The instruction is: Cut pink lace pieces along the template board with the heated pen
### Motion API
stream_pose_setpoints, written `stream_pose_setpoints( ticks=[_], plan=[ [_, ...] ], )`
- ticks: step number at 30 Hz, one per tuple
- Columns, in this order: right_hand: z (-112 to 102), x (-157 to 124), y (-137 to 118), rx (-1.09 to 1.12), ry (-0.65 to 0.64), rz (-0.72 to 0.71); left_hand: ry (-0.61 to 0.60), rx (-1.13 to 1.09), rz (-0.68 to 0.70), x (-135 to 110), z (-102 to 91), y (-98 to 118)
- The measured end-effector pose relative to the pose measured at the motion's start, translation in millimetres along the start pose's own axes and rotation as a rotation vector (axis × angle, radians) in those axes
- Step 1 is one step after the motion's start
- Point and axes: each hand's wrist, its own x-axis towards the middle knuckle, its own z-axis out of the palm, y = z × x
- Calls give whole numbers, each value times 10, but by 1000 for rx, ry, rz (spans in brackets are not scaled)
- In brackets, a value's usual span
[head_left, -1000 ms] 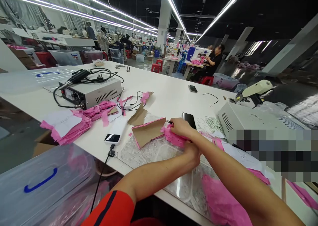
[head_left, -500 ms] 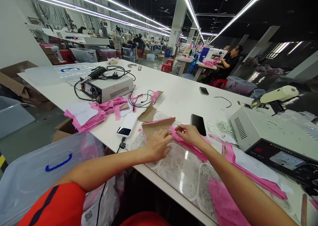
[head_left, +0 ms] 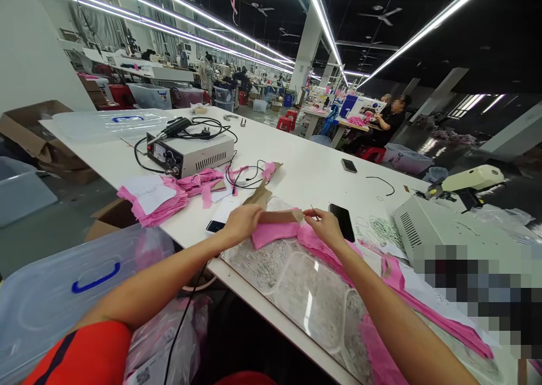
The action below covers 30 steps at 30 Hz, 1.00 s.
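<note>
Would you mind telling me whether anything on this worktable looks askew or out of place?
Mostly no. Loose pink strips and a tangled black cable lie strewn beside the grey control box; nothing looks damaged or spilled.

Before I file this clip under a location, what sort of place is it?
Probably a garment factory floor: stacks of pink fabric pieces on a long white worktable, and a sewing machine at a station behind.
</note>
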Motion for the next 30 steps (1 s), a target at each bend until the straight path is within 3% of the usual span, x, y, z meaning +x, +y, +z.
stream_pose_setpoints(
  ticks=[4, 8, 12, 16, 18, 20, 23, 27, 30],
  plan=[
    [75, 16, -8, 6, -5, -19, 169, -205, -140, 197, -372, -212],
    [223, 26, -68, -13, -58, -135, 174, -456, -277, 51, -682, -442],
    [345, 55, -121, -76, -128, -268, 148, -662, -406, -487, -1068, -701],
    [401, 81, -157, -275, -178, -338, 126, -748, -630, -1305, -1555, -1143],
    [417, 100, -171, -337, -199, -338, 59, -741, -786, -1715, -1669, -1423],
    [430, 127, -183, -370, -218, -314, -14, -715, -934, -2029, -1603, -1685],
    [447, 162, -202, -401, -248, -270, -59, -646, -1090, -2179, -1196, -1976],
    [469, 179, -258, -452, -263, -269, -50, -575, -1095, -1850, -528, -2106],
    [479, 183, -305, -492, -257, -281, -26, -529, -966, -1593, -315, -2037]
  ],
)
